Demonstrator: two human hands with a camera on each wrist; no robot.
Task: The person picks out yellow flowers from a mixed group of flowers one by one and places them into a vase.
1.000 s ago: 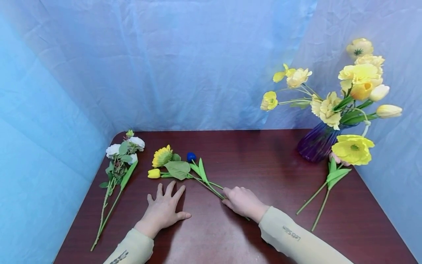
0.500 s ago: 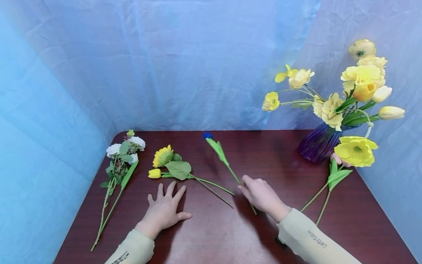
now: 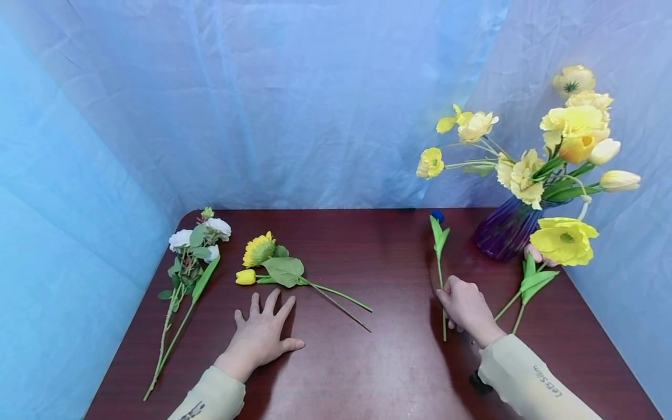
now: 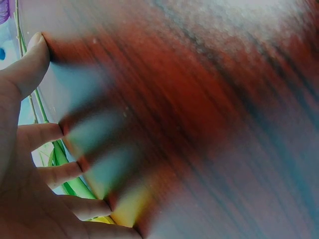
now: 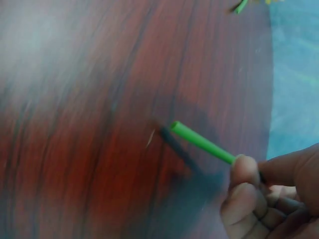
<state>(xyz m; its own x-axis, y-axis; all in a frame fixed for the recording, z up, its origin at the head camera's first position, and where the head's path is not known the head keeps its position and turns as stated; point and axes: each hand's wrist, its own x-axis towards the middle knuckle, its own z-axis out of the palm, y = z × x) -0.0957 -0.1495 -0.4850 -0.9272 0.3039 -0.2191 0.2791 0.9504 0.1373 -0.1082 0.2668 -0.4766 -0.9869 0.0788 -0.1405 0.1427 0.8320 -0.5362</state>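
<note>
My right hand (image 3: 468,308) pinches the green stem of a blue tulip (image 3: 437,218) over the right half of the table. In the right wrist view the stem's hollow end (image 5: 199,142) sticks out past the fingertips, slightly above the wood. My left hand (image 3: 259,338) rests on the table with its fingers spread, holding nothing. Just beyond its fingertips lie a sunflower (image 3: 259,249) and a yellow tulip (image 3: 245,277), their stems crossing under a broad leaf. The left wrist view shows the left fingers (image 4: 60,174) straight, with green leaves behind them.
A purple glass vase (image 3: 501,230) of yellow and white flowers stands at the back right. Pink flowers (image 3: 535,253) with long stems lie beside it, partly behind the right hand. White roses (image 3: 181,239) lie along the left edge of the table (image 3: 336,373). Blue cloth hangs behind.
My right hand has drawn the blue tulip away from the sunflower and yellow tulip and carried it right. Its stem has swung closer to pointing straight away from me. The left hand stays put.
</note>
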